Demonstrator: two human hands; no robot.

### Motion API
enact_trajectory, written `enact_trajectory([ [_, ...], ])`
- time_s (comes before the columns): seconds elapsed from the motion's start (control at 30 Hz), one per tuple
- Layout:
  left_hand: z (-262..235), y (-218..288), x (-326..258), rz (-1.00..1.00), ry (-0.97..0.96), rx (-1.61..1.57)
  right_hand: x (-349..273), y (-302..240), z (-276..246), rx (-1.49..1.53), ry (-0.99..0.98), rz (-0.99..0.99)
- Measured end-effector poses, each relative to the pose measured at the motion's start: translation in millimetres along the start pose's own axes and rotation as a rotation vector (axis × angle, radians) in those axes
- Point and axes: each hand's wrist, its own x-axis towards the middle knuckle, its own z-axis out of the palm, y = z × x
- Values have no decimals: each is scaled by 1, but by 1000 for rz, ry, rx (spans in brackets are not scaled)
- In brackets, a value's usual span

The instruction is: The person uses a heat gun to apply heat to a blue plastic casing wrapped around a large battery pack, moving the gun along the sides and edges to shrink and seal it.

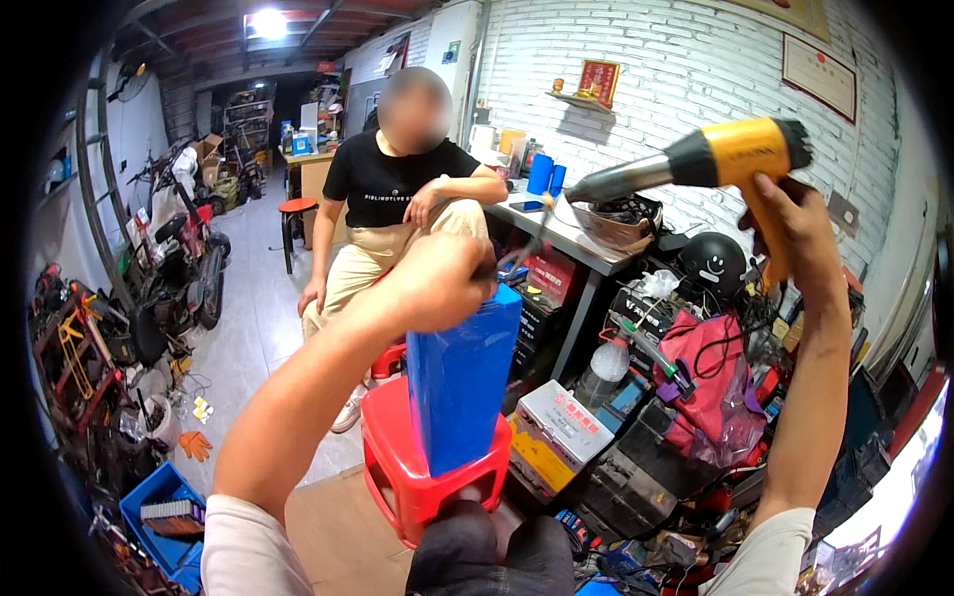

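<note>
My right hand [790,223] is wrapped round the handle of a yellow and black heat gun [735,154], held high on the right. Its metal nozzle points left. Just off the nozzle tip is the yellowish end of a dark cable [537,238]. My left hand [447,283] is closed round the lower part of that cable, above a tall blue-wrapped block [462,382] that looks like a battery pack. The block stands upright on a red plastic stool [393,437] in front of my knees. My fingers partly hide the block's top and the cable's lower run.
A person in a black T-shirt [393,169] sits just beyond the block. To the right, a workbench [606,256] carries blue cylinders and a basket. Below it are boxes [561,422], a pink bag [701,387] and a black helmet [713,260]. Clutter and a blue crate [134,512] line the left.
</note>
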Motion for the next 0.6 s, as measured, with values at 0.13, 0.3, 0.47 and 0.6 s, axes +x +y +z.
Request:
enact_trajectory([
  [0.13, -5, -17, 16, -288, -121, -478, -25, 10, -14, 127, -69, 14],
  [0.3, -5, -36, 22, -397, -209, -1032, -54, -7, 24, 198, -133, -92],
  [0.47, 1, -67, 15, -377, -154, -1314, -73, -48, 62, 255, -218, -223],
  [0.6, 13, -79, 12, -392, -16, -1591, -73, -56, 84, 251, -249, -404],
])
